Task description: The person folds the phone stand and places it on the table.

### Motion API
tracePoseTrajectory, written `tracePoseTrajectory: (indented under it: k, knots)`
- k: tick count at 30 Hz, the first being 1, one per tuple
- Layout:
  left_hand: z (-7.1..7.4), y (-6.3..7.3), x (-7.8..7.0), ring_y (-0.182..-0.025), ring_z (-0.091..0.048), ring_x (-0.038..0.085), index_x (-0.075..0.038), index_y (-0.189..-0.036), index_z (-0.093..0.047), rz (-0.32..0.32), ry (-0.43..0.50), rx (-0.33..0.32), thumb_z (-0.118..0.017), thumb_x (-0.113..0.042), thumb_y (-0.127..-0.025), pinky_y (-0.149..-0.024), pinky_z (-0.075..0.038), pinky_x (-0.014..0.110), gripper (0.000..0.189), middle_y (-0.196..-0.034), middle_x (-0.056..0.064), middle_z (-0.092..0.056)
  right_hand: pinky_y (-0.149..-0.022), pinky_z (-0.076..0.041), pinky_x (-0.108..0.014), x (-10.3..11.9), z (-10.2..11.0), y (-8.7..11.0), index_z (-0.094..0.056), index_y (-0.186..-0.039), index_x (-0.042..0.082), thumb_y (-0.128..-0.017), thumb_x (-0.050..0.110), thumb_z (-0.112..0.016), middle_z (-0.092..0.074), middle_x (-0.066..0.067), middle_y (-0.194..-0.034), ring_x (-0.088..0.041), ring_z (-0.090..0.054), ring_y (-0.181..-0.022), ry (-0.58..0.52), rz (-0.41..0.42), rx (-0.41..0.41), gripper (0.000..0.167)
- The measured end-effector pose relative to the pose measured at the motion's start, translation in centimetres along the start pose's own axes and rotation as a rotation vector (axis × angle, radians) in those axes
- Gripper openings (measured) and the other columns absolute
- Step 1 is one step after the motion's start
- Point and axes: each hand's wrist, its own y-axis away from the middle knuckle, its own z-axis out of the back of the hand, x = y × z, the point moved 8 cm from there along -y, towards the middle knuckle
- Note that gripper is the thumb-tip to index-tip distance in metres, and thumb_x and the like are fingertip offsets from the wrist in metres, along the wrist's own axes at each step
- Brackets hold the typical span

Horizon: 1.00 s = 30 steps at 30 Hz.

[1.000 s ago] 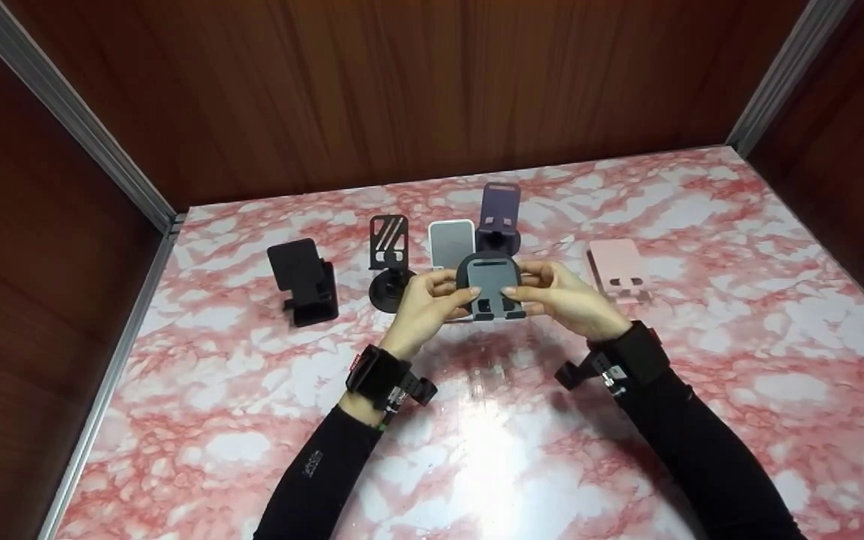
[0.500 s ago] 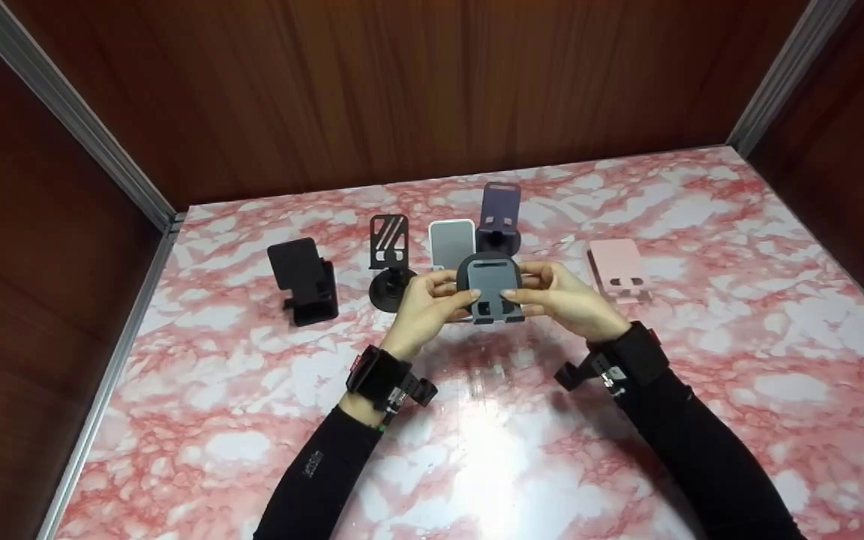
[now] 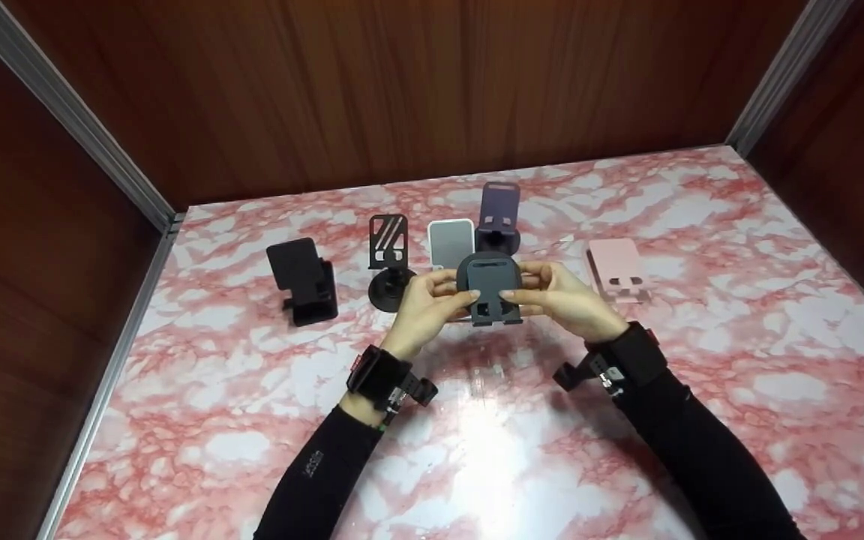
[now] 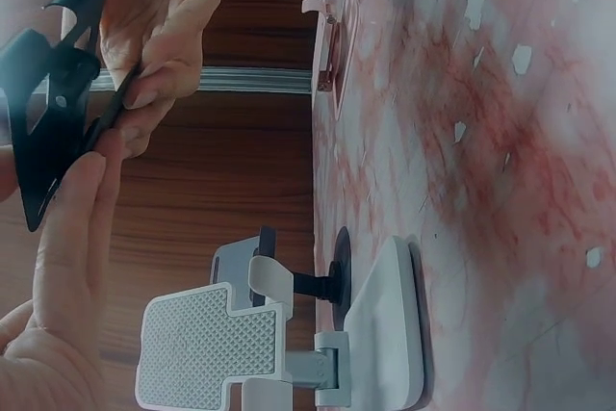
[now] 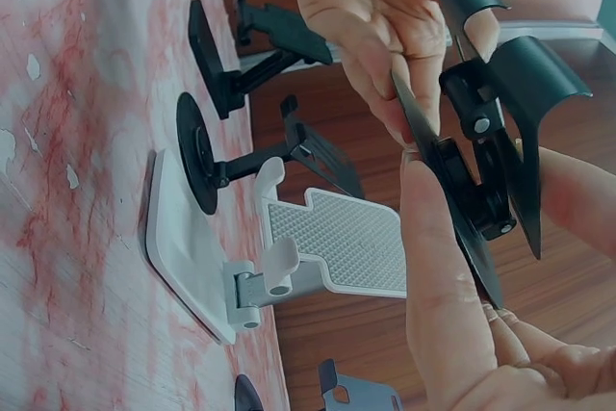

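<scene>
Raised above the table's middle, a dark grey phone stand [image 3: 490, 279] with a round base is held between both hands. My left hand [image 3: 430, 302] grips its left side, thumb on the front plate. On the other side my right hand [image 3: 568, 301] holds it the same way, fingers behind the round base. In the left wrist view, the folded phone stand [image 4: 58, 93] shows its two curved lips and hinged arm edge-on. The right wrist view shows the plate and base of the phone stand [image 5: 481, 156] folded close, with fingers at the base's rim.
Behind the hands stand a white phone stand [image 3: 452, 241] with a grey pad and a purple one [image 3: 499, 206]. A black slotted stand [image 3: 388, 244] and a black block-like stand [image 3: 301, 274] are to the left. A pink stand [image 3: 616, 266] is at right. Wood panels enclose the table.
The held phone stand's front plate has tilted slightly, its lower lips dropping a little and its face turning darker. Both hands keep their grip in nearly the same place.
</scene>
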Motion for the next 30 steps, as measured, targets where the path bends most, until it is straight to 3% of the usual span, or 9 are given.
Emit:
tracePoseTrajectory:
  k: [12, 24, 30]
  knots:
    - [0.02, 0.06, -0.09, -0.073, -0.069, 0.013, 0.008, -0.103, -0.059, -0.03, -0.01, -0.017, -0.066, 0.001, -0.079, -0.071, -0.059, 0.031, 0.025, -0.082, 0.008, -0.068, -0.083, -0.056, -0.031, -0.15, -0.08, -0.05, -0.04, -0.132, -0.004, -0.083, 0.005, -0.066, -0.067, -0.006, -0.106, -0.016, -0.067, -0.092, -0.014, -0.009, -0.011, 0.057]
    - [-0.17, -0.08, -0.51, -0.074, -0.068, 0.013, 0.008, -0.104, -0.057, -0.042, 0.012, -0.005, -0.066, 0.001, -0.08, -0.074, -0.059, 0.031, 0.026, -0.079, 0.005, -0.066, -0.081, -0.056, -0.03, 0.25, 0.06, -0.1, -0.043, -0.132, -0.003, -0.083, 0.003, -0.065, -0.066, -0.007, -0.107, -0.015, -0.066, -0.09, -0.031, 0.019, 0.008, 0.054]
    - [-0.37, -0.05, -0.73, -0.081, -0.068, 0.015, 0.008, -0.109, -0.056, -0.042, -0.012, 0.018, -0.066, -0.003, -0.082, -0.078, -0.058, 0.031, 0.031, -0.091, 0.015, -0.067, -0.082, -0.056, -0.029, 0.24, 0.09, -0.08, -0.04, -0.134, -0.004, -0.084, 0.002, -0.064, -0.065, -0.007, -0.109, -0.015, -0.066, -0.093, -0.076, 0.028, 0.027, 0.056]
